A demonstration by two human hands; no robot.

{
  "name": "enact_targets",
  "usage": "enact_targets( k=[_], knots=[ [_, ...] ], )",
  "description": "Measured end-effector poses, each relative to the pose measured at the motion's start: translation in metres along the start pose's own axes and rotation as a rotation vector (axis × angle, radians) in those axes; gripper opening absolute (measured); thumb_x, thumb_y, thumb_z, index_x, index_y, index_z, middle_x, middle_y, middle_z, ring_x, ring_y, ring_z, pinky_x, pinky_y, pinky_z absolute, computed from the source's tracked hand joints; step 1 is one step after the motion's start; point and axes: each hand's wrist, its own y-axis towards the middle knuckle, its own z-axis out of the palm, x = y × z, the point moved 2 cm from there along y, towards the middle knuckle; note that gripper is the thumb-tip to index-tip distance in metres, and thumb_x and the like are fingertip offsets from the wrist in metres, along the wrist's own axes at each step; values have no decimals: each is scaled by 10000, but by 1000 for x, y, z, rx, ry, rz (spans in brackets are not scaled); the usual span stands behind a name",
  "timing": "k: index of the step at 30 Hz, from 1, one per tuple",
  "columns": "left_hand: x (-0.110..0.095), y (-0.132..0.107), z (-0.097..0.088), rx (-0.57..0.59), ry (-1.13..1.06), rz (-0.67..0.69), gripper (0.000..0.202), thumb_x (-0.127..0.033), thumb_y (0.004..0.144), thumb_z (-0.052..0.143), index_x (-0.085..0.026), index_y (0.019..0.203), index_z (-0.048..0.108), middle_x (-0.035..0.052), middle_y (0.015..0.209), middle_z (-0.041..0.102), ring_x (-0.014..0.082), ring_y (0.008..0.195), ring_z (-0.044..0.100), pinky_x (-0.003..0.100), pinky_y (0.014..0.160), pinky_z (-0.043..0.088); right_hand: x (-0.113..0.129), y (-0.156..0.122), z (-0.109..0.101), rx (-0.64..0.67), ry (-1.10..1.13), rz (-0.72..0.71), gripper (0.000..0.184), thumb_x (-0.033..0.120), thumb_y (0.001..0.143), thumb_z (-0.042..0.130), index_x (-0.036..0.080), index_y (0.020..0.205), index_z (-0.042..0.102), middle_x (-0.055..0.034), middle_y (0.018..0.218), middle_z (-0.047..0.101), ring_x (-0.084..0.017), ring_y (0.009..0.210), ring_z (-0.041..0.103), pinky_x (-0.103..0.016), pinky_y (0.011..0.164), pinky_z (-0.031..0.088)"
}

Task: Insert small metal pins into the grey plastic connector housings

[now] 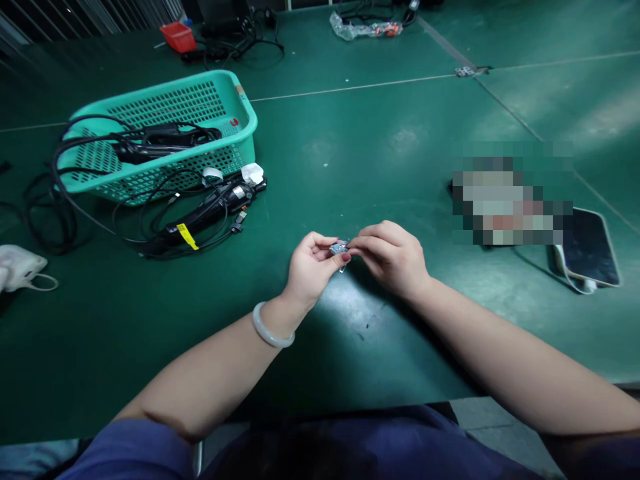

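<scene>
Over the middle of the green table [350, 153], both my hands pinch one small grey metal part [339, 249]. My left hand [311, 265] grips it from the left with curled fingers, and a pale bangle sits on that wrist. From the right, my right hand [391, 256] holds the same part with thumb and fingertips pressed together. The part is tiny and I cannot make out its details. Both forearms rest low above the table's front edge.
A teal plastic basket [235, 107] with black cables stands at the left. In front of it lies a black handheld tool [215, 203] with a yellow label and cords. A phone [590, 247] lies at the right, a white mask [20, 267] at the far left, a red tray [179, 36] at the back.
</scene>
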Motion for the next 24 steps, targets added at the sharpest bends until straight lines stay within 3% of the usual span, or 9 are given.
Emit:
enact_targets(
  k=[9,15,24],
  knots=[
    [0,-1,2,-3,-14,-5,425,-207,456,874,-154,746,567,-16,749,684,82,725,656,230,727,518,1,1,0,7,41,-2,57,211,854,599,194,843,652,-58,828,676,-155,740,619,-278,669,513],
    [-1,-1,1,-24,-16,8,427,-246,466,874,-152,738,559,-15,749,686,77,709,658,213,696,517,3,1,-4,-106,69,61,43,196,845,608,212,826,644,-35,798,669,-146,722,625,-273,646,513],
    [0,-3,1,-7,26,-11,394,-250,497,861,-154,734,560,-9,741,679,84,701,643,245,718,508,2,-1,-3,-5,23,80,107,253,871,574,219,826,665,-46,810,677,-161,739,620,-298,670,514]
  ],
)
